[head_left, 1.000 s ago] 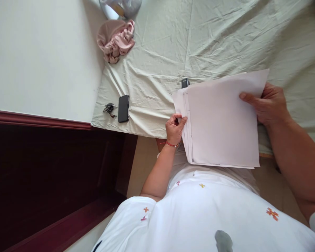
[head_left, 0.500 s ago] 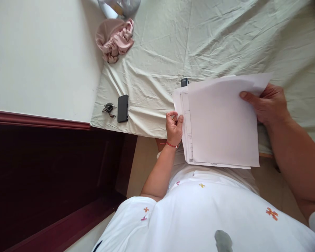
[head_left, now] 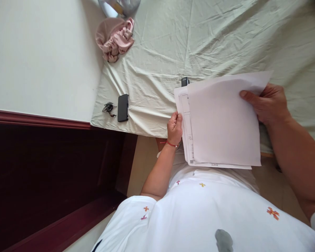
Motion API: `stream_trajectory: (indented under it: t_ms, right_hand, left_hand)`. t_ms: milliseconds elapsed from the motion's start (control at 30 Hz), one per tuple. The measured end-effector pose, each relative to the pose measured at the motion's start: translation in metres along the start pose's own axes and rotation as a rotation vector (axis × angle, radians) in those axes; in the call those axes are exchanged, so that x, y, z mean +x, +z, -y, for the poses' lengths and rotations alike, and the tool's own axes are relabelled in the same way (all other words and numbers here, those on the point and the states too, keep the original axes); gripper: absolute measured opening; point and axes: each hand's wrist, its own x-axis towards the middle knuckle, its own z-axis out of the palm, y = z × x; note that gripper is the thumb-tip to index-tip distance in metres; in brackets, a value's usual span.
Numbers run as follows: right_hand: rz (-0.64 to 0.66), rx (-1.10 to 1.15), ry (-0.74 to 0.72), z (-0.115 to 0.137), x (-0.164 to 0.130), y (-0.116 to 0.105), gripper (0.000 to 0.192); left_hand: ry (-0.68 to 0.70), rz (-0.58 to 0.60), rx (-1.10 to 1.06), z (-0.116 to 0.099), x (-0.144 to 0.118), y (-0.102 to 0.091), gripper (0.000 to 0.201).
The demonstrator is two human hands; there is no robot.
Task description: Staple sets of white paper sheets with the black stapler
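Note:
A blank white sheet of paper (head_left: pixel 225 126) lies over several printed papers (head_left: pixel 186 133), whose left and lower edges stick out. My left hand (head_left: pixel 174 126) is closed on the left edge of the printed papers, thumb on top. Around its wrist is a red string bracelet. At the upper right, my right hand (head_left: pixel 270 103) grips the blank sheet, thumb on its face and the other fingers hidden beneath. Whether that hand also holds lower sheets cannot be told. The papers are held above my lap at the near edge of the cloth-covered surface.
A black phone (head_left: pixel 123 108) and a small bunch of keys (head_left: pixel 109 109) lie on the pale green cloth (head_left: pixel 157 59). Farther back are a crumpled pink cloth (head_left: pixel 115 39) and a shiny bag (head_left: pixel 123 7). A small black object (head_left: pixel 185 81) pokes out behind the papers. Dark red wood panelling (head_left: pixel 54 168) stands at left.
My left hand's fingers have closed more tightly at the paper edge. The printed papers have shifted slightly right; my right hand stays almost in place.

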Motion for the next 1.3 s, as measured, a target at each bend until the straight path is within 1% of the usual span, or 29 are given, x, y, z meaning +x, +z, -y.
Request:
stream_trajectory:
  t_ms: [200, 367, 533, 633, 733, 967, 1133, 1300]
  right_hand:
    - [-0.063, -0.001, -0.006, -0.003, 0.003, -0.001, 0.054]
    - [-0.075, 0.005, -0.025, -0.005, 0.004, -0.001, 0.051]
    - [-0.087, 0.015, -0.032, -0.005, 0.004, -0.001, 0.049]
    - [-0.071, 0.007, -0.02, -0.004, 0.004, -0.001, 0.047]
    - [-0.059, 0.009, -0.031, -0.004, 0.004, -0.001, 0.05]
    - [-0.045, -0.005, -0.021, -0.002, 0.003, 0.001, 0.05]
    - [-0.031, -0.057, -0.091, -0.004, 0.002, 0.0, 0.043]
    - [-0.047, -0.2, -0.16, -0.013, 0.006, -0.009, 0.036]
  left_hand:
    - [-0.001, 0.088, -0.068, 0.001, -0.001, -0.001, 0.042]
    - [-0.016, 0.103, -0.075, 0.0, -0.001, -0.001, 0.043]
    - [-0.02, 0.133, -0.122, 0.002, -0.001, -0.002, 0.04]
    - [-0.031, 0.135, -0.128, 0.004, -0.001, -0.003, 0.043]
    - [-0.036, 0.137, -0.138, 0.004, -0.001, -0.003, 0.044]
    - [-0.018, 0.14, -0.12, 0.006, -0.001, -0.004, 0.039]
    - [-0.045, 0.126, -0.091, 0.003, 0.0, -0.005, 0.033]
    - [-0.055, 0.117, -0.101, 0.0, 0.0, -0.004, 0.028]
